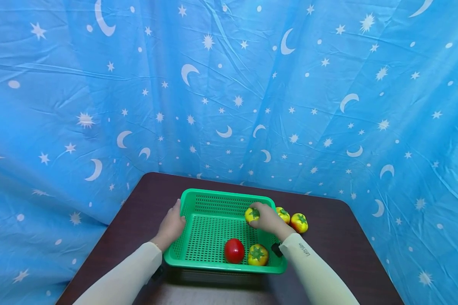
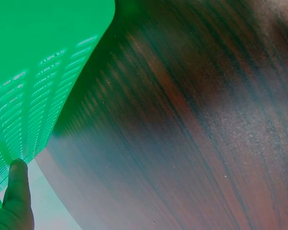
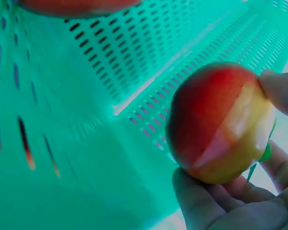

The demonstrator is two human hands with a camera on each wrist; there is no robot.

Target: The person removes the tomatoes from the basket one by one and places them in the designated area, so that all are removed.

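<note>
On the table before you, two fruits lie in the near right of the basket; two outer fruits sit right of it.

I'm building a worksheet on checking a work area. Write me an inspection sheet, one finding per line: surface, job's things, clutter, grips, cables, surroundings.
Surface: dark brown table, glossy near the person.
Job's things: green basket with a red fruit and a leafy yellow fruit near its front; two yellow-and-red fruits on the table, right of the basket.
Clutter: nothing seen.
Left grip: holds the basket's left side.
Right grip: holds another fruit, red and yellow, over the basket's right part.
Cables: nothing seen.
Surroundings: blue curtain with white moons and stars.
</note>
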